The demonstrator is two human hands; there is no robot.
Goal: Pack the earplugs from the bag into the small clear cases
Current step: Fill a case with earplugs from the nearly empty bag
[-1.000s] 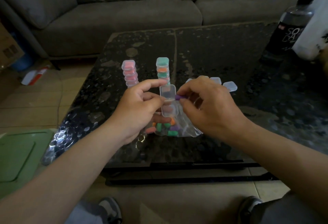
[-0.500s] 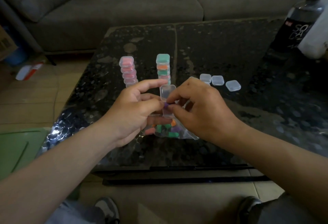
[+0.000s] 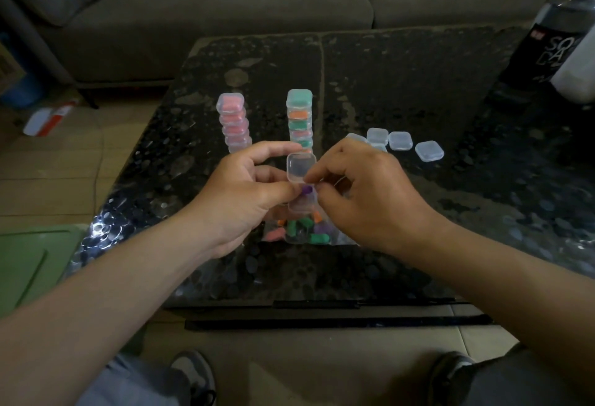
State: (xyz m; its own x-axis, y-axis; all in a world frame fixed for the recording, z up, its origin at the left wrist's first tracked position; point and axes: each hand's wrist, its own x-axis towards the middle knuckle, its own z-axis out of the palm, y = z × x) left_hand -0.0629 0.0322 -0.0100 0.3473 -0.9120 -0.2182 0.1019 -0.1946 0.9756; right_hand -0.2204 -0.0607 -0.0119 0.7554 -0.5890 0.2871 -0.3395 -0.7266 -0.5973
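Head view: purple plug pinched at the mouth of the open case
The left grip (image 3: pixel 244 193) is curled round an open case (image 3: pixel 301 204), its lid standing up on the far side and its tray nearer the person. The right grip (image 3: pixel 363 199) pinches a purple plug (image 3: pixel 307 189) between thumb and forefinger. The plug lies between the two grips, just under the lid's hinge, at the far end of the tray and touching the case; fingertips hide its long axis, so that cannot be told. The move ahead looks like a short push by the right grip down into the tray while the left steadies it. The bag (image 3: pixel 299 233) of loose plugs lies on the surface (image 3: pixel 418 83) right under both grips, with filled stacks (image 3: pixel 300 115) behind and empty cases (image 3: pixel 399 141) off to the right
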